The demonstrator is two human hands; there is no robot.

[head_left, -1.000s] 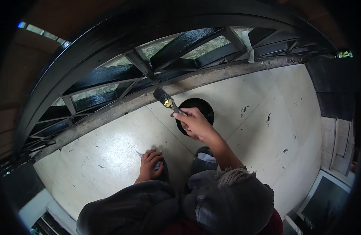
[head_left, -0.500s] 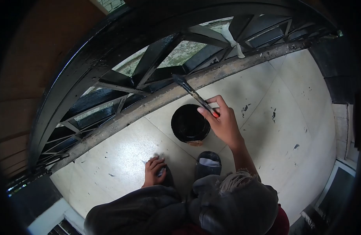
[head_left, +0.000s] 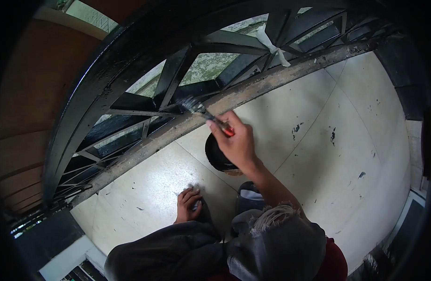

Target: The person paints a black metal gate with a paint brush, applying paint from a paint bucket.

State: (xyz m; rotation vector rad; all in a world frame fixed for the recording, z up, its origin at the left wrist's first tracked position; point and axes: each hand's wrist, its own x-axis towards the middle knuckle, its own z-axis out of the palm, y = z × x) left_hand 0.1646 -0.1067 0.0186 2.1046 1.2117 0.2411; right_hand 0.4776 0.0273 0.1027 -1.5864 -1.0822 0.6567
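My right hand [head_left: 240,144] grips a paintbrush [head_left: 207,114] by its handle, whose end shows red. The dark bristles, blurred, point up and left over the lower bars of a black-painted wooden frame [head_left: 174,79]. Below the hand stands a round black paint pot [head_left: 216,158], partly covered by the hand and wrist. My left hand [head_left: 189,205] rests over my left foot, its fingers loosely bent and apart with nothing held in them.
Pale floor tiles [head_left: 328,154] carry scattered dark paint specks. A worn sill [head_left: 253,85] runs along the frame's foot. A strip of white cloth [head_left: 271,44] is tied to one bar. My right slipper [head_left: 250,194] is just below the pot.
My right hand has moved up and left with the paintbrush, from above the pot to the frame's lower bars. The left hand stays by the foot. The view has shifted slightly.
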